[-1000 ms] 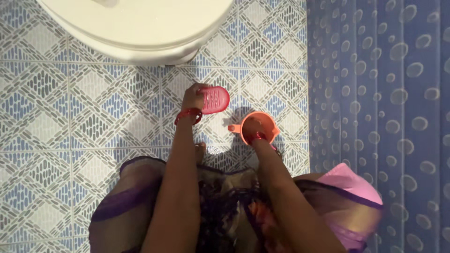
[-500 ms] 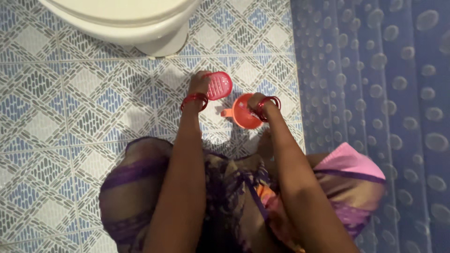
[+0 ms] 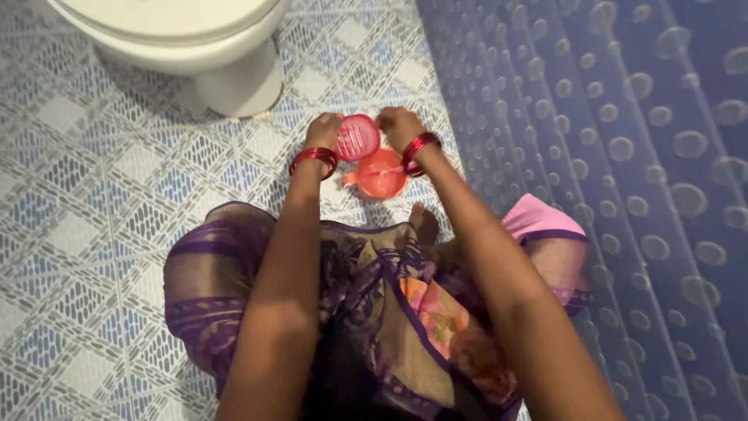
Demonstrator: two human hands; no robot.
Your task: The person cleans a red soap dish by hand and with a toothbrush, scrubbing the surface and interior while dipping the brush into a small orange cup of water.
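Low over the patterned tile floor (image 3: 101, 195), the left hand (image 3: 323, 131) is clamped on the edge of a pink ribbed oval lid (image 3: 358, 137), holding it tilted just above an orange cup (image 3: 379, 173) that stands on the tiles. The right hand (image 3: 397, 123) is curled at the lid's other side; whether it grips the lid I cannot tell. Red bangles (image 3: 313, 159) circle both wrists. A white toilet (image 3: 187, 47) stands nearby to the left, and a blue bubble-print curtain (image 3: 623, 156) hangs on the right.
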